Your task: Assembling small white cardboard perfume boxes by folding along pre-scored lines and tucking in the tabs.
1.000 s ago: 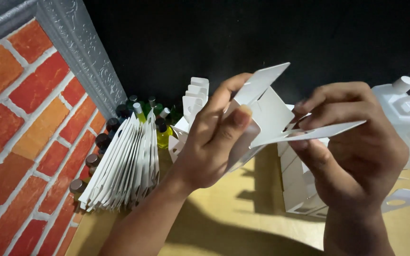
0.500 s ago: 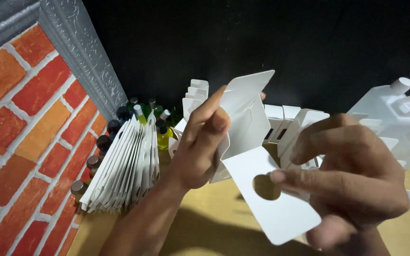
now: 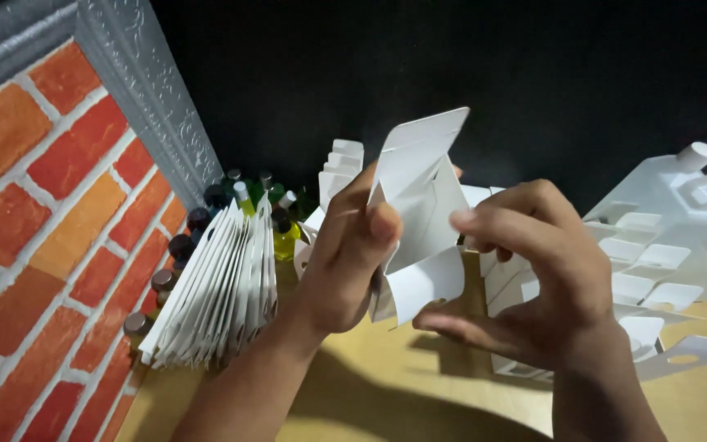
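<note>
White die-cut carton blank (image 3: 419,221), half-folded, held upright.

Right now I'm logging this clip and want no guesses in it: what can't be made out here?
Head view only:
- White card blank: its lower folds are covered by the left hand and right hand.
- Small bottles: mostly hidden behind the stack of flat blanks.
- Folded white pieces: cut off by the right edge.
- Background: too dark to read.

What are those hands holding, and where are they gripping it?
A white cardboard box blank: left hand pinches its left edge, right hand grips its right side and lower flap.
</note>
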